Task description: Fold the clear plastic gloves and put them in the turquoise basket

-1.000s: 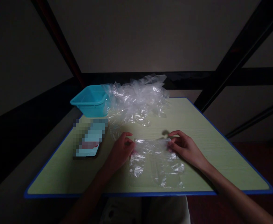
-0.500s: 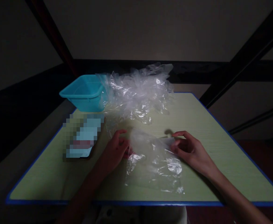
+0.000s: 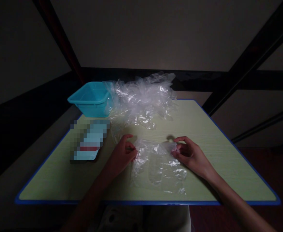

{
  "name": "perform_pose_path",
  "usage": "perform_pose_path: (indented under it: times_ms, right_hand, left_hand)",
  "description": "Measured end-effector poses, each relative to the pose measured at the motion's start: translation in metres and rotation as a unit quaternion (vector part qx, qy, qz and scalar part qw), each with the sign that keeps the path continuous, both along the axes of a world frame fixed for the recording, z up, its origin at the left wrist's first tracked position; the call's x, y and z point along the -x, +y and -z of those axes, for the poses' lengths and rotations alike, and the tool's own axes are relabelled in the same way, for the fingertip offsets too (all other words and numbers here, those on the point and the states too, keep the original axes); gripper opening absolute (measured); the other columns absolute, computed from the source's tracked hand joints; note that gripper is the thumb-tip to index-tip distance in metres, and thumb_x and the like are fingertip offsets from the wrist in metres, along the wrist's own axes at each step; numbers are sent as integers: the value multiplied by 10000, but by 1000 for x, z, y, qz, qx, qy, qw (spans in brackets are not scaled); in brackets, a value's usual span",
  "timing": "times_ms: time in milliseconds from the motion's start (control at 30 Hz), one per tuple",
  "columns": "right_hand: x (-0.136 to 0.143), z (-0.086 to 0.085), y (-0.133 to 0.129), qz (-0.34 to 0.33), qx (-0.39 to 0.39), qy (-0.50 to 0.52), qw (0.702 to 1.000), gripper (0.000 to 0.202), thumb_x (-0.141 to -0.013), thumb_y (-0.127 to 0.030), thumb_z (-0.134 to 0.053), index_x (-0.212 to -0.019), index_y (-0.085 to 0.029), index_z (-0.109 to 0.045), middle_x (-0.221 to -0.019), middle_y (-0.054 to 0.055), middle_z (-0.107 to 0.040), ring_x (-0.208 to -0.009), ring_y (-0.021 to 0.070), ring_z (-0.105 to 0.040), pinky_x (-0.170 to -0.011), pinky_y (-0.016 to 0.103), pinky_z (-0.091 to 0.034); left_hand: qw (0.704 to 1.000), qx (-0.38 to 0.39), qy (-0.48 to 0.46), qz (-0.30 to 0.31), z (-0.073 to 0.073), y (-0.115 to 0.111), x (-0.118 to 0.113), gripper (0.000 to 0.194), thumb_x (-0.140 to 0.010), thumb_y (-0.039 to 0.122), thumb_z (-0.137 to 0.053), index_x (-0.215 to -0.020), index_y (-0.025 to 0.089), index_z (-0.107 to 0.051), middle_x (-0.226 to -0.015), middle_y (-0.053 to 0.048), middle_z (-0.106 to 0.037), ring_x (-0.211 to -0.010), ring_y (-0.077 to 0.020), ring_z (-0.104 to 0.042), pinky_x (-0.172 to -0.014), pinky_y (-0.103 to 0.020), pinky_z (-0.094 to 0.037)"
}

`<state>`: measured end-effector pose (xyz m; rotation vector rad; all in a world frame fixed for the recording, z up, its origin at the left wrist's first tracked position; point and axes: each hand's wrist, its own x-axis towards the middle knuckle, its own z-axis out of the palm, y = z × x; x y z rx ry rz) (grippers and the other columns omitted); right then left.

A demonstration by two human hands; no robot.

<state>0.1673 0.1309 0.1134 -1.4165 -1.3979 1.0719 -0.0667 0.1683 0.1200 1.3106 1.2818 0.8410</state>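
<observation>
Head view: I log clear plastic film (image 3: pixel 155 170), lying on the surface (image 3: pixel 211 145). Left hand (image 3: pixel 122 156): fingers pinching its left edge. Right hand (image 3: pixel 194 158): fingers pinching its far right corner. Step, I judge: flattening; next move calls for light, even tension.

Pale yellow-green surface (image 3: pixel 204 145) with blue edging. Upon it: a blue basin (image 3: pixel 93 108) at far left; a heap of clear plastic (image 3: pixel 143 100) beside it; a phone (image 3: pixel 90 141), nearer, partly pixelated; and a clear bag (image 3: pixel 159 167) near the front edge.
</observation>
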Motion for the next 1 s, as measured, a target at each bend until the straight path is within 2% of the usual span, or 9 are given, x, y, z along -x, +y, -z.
perform_pose_path:
  times_ms: [267, 533, 667, 767, 833, 933, 1000]
  right_hand:
    - [-6, -2, 10, -40, 3, 0, 999, 338, -662, -265, -626, -944, -208, -448, -633, -38, -538, -556, 127, -533, -518, 275, -428]
    - [3, -12, 54, -133, -25, -80, 988, 295, -701, -158, -524, -962, -201, -394, -631, -50, -527, -525, 115, -523, -507, 260, -430]
    - [20, -15, 81, -145, -52, -121, 980, 319, -684, -99, -511, -979, -185, -426, -648, -36, -559, -544, 118, -526, -533, 255, -424]
    - [29, -17, 92, -139, -83, -163, 973, 312, -674, -72, -511, -965, -174, -466, -682, -16, -574, -593, 132, -537, -593, 275, -430]
    - [33, -20, 89, -123, -108, -190, 968, 304, -664, -57, -513, -948, -164, -493, -767, 24, -591, -688, 160, -552, -658, 303, -428]
    - [37, -26, 69, -108, -151, -230, 955, 263, -673, -49, -511, -911, -158, -532, -901, 77, -596, -838, 202, -550, -751, 339, -409]
    - [41, -32, 49, -122, -194, -277, 933, 201, -725, -71, -492, -896, -163, -546, -886, 70, -600, -809, 191, -559, -723, 325, -421]
  left_hand:
    - [999, 31, -19, -11, -7, -6, -1, 528, -536, 128, -527, -1049, 174, -409, -594, 112, -504, -449, -91, -544, -411, -179, -426]
    - [996, 37, -42, -67, -9, -33, 6, 636, -549, 204, -618, -1144, 190, -394, -641, 100, -508, -506, -117, -585, -420, -199, -465]
    - [996, 17, 16, -85, -7, -42, 14, 664, -601, 245, -604, -1212, 178, -354, -671, 73, -543, -516, -138, -594, -409, -209, -441]
    - [989, -49, 93, -99, -3, -44, 19, 649, -633, 212, -574, -1242, 160, -357, -698, 56, -564, -530, -130, -584, -485, -233, -451]
    - [982, -86, 128, -106, -1, -44, 21, 634, -638, 191, -572, -1239, 151, -374, -713, 48, -572, -562, -132, -590, -558, -255, -468]
    - [979, -102, 142, -107, 0, -45, 22, 606, -637, 184, -577, -1215, 150, -397, -727, 37, -583, -584, -145, -598, -575, -268, -479]
    - [979, -108, 132, -109, 2, -47, 22, 571, -643, 192, -578, -1190, 157, -416, -750, 23, -598, -602, -151, -610, -586, -273, -491]
